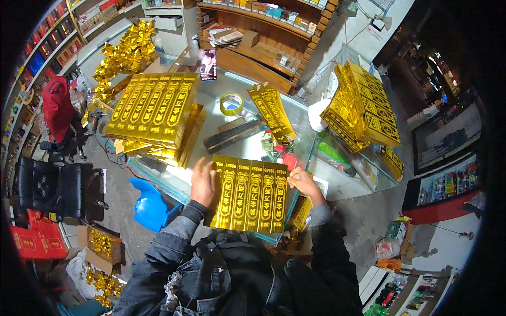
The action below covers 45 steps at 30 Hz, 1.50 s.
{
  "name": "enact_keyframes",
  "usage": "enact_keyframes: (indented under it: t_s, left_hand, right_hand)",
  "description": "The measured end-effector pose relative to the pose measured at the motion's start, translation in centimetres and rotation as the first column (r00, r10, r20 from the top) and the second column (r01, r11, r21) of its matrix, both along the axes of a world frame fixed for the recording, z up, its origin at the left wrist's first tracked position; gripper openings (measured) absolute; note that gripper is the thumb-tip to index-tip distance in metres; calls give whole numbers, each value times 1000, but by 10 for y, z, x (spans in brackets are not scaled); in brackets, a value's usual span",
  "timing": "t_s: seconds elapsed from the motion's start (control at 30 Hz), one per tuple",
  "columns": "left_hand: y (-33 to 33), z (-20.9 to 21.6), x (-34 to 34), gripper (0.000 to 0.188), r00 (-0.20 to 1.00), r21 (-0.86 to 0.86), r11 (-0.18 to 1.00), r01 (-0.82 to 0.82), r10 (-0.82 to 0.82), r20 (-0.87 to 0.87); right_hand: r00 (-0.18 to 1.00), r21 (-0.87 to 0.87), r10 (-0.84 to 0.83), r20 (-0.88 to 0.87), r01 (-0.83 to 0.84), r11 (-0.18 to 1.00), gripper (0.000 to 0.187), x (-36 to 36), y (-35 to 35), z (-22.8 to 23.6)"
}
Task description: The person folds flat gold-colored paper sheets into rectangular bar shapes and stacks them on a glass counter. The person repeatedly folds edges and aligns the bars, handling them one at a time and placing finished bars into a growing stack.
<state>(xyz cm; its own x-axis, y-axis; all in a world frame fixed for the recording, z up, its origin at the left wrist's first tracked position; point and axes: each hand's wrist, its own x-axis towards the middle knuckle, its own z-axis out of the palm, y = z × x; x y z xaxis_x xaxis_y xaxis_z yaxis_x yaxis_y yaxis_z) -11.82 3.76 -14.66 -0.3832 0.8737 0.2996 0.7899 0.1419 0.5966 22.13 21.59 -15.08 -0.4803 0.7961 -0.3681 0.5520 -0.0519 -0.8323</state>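
A shiny gold cardboard sheet, printed with black vertical bar-shaped panels, is held before my body at the counter's near edge. My left hand is closed at its left edge, the fingers curled near the upper corner. At the upper right corner my right hand pinches the sheet between thumb and fingers. To the left lies a stack of similar gold cardboard pieces. A single gold strip rests on the glass beyond the sheet, beside a roll of yellowish tape and a long dark block.
More gold cardboard is piled on the right counter. Gold foil flowers heap up at the back left. A lit phone stands on the glass counter. A blue plastic chair and a black office chair are at the left.
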Motion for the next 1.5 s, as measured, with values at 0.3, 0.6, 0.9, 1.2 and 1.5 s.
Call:
enact_keyframes:
  t_s: [0.3, 0.6, 0.9, 1.2, 1.5]
  left_hand:
    - [20, 15, 95, 89, 847, -194, 858, 476, -506, -163]
    - [54, 25, 139, 77, 753, -85, 761, 643, -649, -113]
    - [-54, -7, 38, 77, 960, -239, 971, 16, 53, 276]
    - [-3, 6, 72, 54, -13, -116, 890, 440, 135, 991]
    - [-48, 42, -36, 46, 350, -105, 993, -48, 116, 930]
  right_hand:
    - [998, 80, -11, 66, 5, 997, 19, -12, -12, 27]
    - [993, 30, -67, -95, 71, 997, 14, -2, -5, 9]
    - [894, 154, -351, -280, 402, 902, 16, -17, -52, 4]
    - [861, 456, 152, -486, 101, 884, 18, -93, -91, 242]
    - [976, 631, 196, -100, -90, 770, 28, -256, -78, 146]
